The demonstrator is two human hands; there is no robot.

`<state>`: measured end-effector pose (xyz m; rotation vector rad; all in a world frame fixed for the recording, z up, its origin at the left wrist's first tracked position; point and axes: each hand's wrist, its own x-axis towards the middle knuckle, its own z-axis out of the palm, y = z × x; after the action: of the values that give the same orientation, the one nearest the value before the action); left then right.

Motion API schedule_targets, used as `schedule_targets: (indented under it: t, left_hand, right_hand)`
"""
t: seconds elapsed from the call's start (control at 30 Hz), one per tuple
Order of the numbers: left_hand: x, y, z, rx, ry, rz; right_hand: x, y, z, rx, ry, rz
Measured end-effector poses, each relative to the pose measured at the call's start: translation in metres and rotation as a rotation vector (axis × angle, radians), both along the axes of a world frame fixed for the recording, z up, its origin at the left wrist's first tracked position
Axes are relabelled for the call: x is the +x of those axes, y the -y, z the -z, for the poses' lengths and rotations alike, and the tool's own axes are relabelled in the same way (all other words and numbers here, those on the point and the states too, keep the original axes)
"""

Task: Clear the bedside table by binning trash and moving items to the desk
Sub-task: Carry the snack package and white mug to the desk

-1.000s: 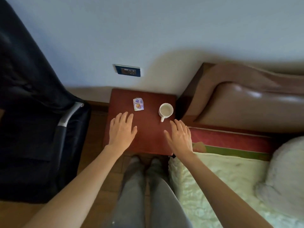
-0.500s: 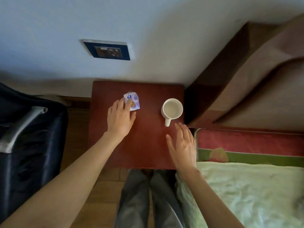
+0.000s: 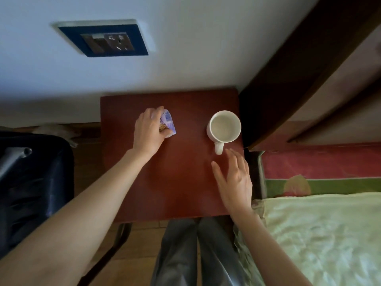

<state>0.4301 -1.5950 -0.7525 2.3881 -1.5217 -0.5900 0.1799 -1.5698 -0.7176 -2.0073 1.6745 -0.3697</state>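
Observation:
A reddish-brown bedside table [image 3: 181, 182] stands against the wall. On its left half lies a small purple-and-white snack wrapper [image 3: 168, 125]; my left hand [image 3: 149, 131] covers its left side, with fingers and thumb curled round it. A white mug [image 3: 224, 126] stands at the table's right, empty as far as I can see, its handle pointing toward me. My right hand [image 3: 235, 180] hovers flat with spread fingers just in front of the handle, fingertips close to it but apart from it.
A bed with a pale green cover [image 3: 321, 234] and a brown headboard [image 3: 309, 65] adjoins the table on the right. A black chair [image 3: 31, 193] stands on the left. A wall socket [image 3: 103, 41] sits above the table. My legs [image 3: 195, 254] are below the table's near edge.
I have leaned closer over the table. My left hand reached forward onto the wrapper and closed round it. My right hand moved up toward the mug's handle.

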Motion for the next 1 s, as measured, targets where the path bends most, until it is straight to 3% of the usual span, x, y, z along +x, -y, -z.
schedule_targets:
  t: [0.2,0.37,0.67,1.0]
  left_hand:
    - [-0.013,-0.018,-0.006,-0.155,-0.207,-0.147]
    - [-0.029,-0.033,-0.015,-0.264,-0.240,-0.173]
    - [-0.049,-0.059,-0.028,-0.330,-0.313,-0.182]
    - [-0.044,-0.069,-0.054,-0.339,-0.315,-0.296]
  right_hand:
    - [0.014,0.011,-0.004,0.040,0.012,0.077]
    - [0.025,0.015,0.005,0.048,-0.003,0.174]
    - [0.033,0.027,0.005,0.053,0.135,0.551]
    - [0.030,0.060,-0.025,-0.079,0.133,0.357]
